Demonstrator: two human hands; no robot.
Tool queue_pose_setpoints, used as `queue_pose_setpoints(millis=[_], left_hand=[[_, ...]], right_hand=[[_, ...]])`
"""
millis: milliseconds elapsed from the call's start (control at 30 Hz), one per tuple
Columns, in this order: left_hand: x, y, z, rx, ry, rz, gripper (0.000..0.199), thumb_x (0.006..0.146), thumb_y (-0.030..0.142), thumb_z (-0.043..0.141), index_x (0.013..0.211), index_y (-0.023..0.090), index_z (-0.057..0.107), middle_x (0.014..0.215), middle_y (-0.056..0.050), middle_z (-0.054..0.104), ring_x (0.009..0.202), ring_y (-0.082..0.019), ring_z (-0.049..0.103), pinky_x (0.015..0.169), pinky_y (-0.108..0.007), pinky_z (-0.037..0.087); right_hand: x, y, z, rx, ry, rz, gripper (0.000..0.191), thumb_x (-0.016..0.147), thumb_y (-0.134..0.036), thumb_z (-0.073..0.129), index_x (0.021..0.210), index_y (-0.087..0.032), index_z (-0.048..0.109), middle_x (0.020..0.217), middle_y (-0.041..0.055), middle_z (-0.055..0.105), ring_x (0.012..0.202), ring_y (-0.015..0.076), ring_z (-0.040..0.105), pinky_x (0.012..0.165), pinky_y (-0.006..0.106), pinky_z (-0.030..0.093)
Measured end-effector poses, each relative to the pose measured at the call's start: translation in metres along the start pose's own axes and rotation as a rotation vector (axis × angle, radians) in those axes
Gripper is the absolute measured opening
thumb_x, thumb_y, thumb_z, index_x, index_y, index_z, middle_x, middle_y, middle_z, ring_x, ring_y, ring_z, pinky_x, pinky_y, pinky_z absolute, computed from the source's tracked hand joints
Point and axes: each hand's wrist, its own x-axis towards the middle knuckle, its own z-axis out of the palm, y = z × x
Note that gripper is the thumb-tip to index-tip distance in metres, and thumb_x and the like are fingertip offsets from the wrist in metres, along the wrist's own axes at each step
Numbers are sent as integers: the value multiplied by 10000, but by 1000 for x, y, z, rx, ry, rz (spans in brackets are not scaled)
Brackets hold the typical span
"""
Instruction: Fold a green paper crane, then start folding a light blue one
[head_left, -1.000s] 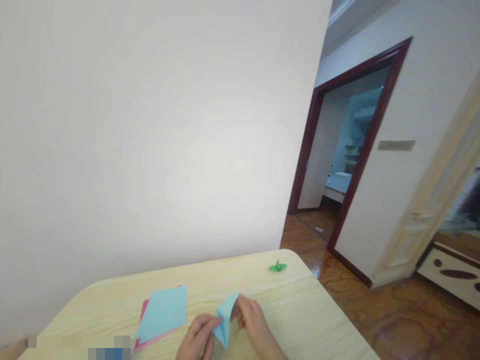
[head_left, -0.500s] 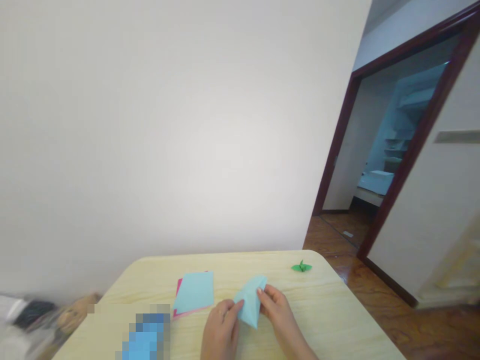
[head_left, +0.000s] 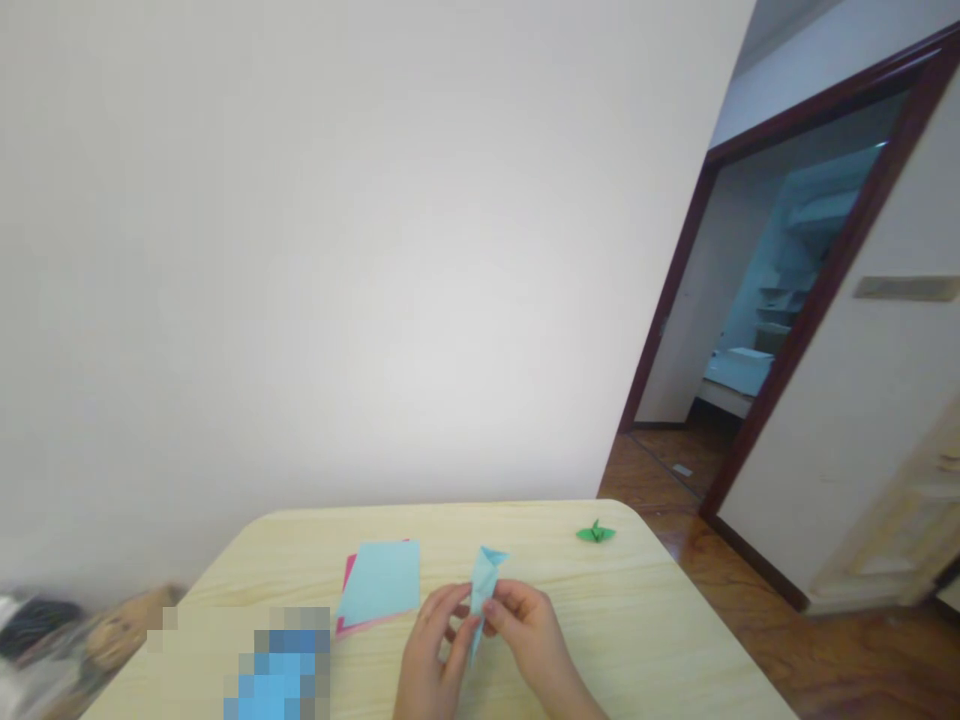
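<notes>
A light-blue folded paper [head_left: 484, 580] is held upright and narrow above the table, between both hands. My left hand [head_left: 436, 645] pinches its left side with thumb and fingers. On its right side, my right hand [head_left: 527, 628] grips it with the thumb in front and curled fingers behind. Part of the paper's lower half is hidden by the fingers. A stack of square sheets [head_left: 381, 582], light blue on top with pink edges showing below, lies left of the hands. At the back right sits a small green folded paper figure [head_left: 596, 533].
The pale wooden table [head_left: 645, 620] has rounded back corners and stands against a white wall. A pixelated blue patch [head_left: 277, 675] covers its front left. A doll-like figure [head_left: 124, 630] lies beyond the left edge. A dark-red door frame [head_left: 817, 300] rises at the right.
The light-blue paper has turned from a wide, flat shape to a narrow, upright one, and its top now shows a spread fold. Both hands have drawn closer together around it. The view has shifted slightly.
</notes>
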Motion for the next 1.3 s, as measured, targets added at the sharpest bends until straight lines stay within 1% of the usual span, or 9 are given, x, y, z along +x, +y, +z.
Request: queue_pose_setpoints(millis=[267,400,467,567,767,967,1067,1200,1300], left_hand=[[0,0,-3,4,4,-35,334,746,458,568,979,245,677,947,-77,667,702,-184,648,554,-260,555],[0,-2,-5,110,-31,45,325,791,436,517,1001,244,674,981,-87,671,878,-216,639,693,-281,557],[0,-3,-5,151,-37,88,323,806,429,498,991,238,680,975,-89,670,906,-218,635,758,-295,542],[0,-5,-4,178,-41,113,330,813,434,491,989,229,681,921,-89,666,846,-207,649,735,-290,547],[-4,-7,-2,172,5,89,352,811,454,492,1045,239,643,830,-57,685,605,-150,644,553,-228,552],[-2,-13,-4,245,18,138,300,787,460,522,895,244,700,874,-63,711,795,-197,669,665,-249,557],[-1,-12,-4,208,-5,89,315,779,487,519,864,246,702,842,-58,707,724,-185,669,578,-241,557],[0,-5,-4,122,-8,56,298,774,482,532,826,235,690,795,-40,702,610,-159,646,496,-236,531],[2,-1,-5,95,-4,56,265,764,461,559,797,232,688,750,-24,701,591,-155,640,486,-230,519]], right_hand=[[-1,3,-2,-59,5,18,443,608,-575,667,645,-133,668,518,25,595,482,133,528,496,250,453],[-2,4,-3,-56,-33,24,426,627,-565,661,657,-140,670,528,30,598,469,124,506,487,248,435],[-3,4,-3,-74,-52,25,427,653,-560,641,655,-134,670,510,20,579,458,113,483,476,234,411],[-4,2,-3,-121,-68,8,439,700,-553,596,656,-122,665,498,6,548,462,102,462,469,216,378],[-7,-6,0,-192,-73,-14,416,735,-531,567,627,-138,651,524,21,561,497,129,500,498,232,402],[-10,-1,-3,-269,-76,-50,409,774,-488,538,623,-129,664,534,21,573,515,128,509,499,220,393],[-13,-5,-6,-429,-102,-102,366,812,-406,515,634,-127,670,542,12,582,523,119,510,497,203,378],[-15,-22,-8,-670,-141,-185,245,804,-275,534,629,-158,659,525,-18,570,502,101,498,466,188,338],[-15,-34,-12,-750,-93,-232,71,749,-208,597,716,-178,652,597,-16,598,551,113,533,502,193,373]])
